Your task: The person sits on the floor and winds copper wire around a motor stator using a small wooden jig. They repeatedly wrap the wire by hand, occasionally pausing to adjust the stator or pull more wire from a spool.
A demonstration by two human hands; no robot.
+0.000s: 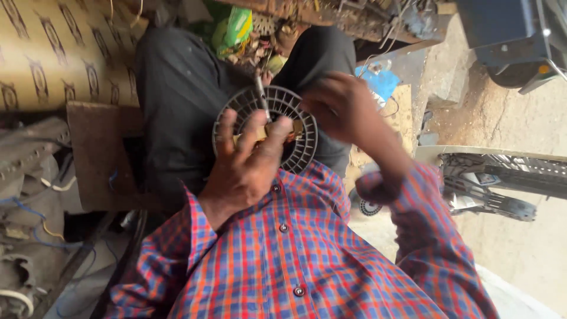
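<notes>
Roadside repair workshop, cluttered.
Rusty metal bench (331,15) piled with wires and scrap, loose cables (35,236) by worn sacks, dusty concrete ground (520,248), metal grille part (502,171).

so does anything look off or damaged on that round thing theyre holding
Nothing looks plainly damaged. The left hand grips a round slotted grey disc with a yellowish core, and a thin metal tool stands against its rim. The right hand is blurred beside it, so fine cracks can't be ruled out.

Round grey slotted plastic fan part (295,147) held over my lap.
My left hand (248,159) grips its face beside a thin metal rod (261,94); my right hand (339,109), blurred, touches its rim.
</notes>
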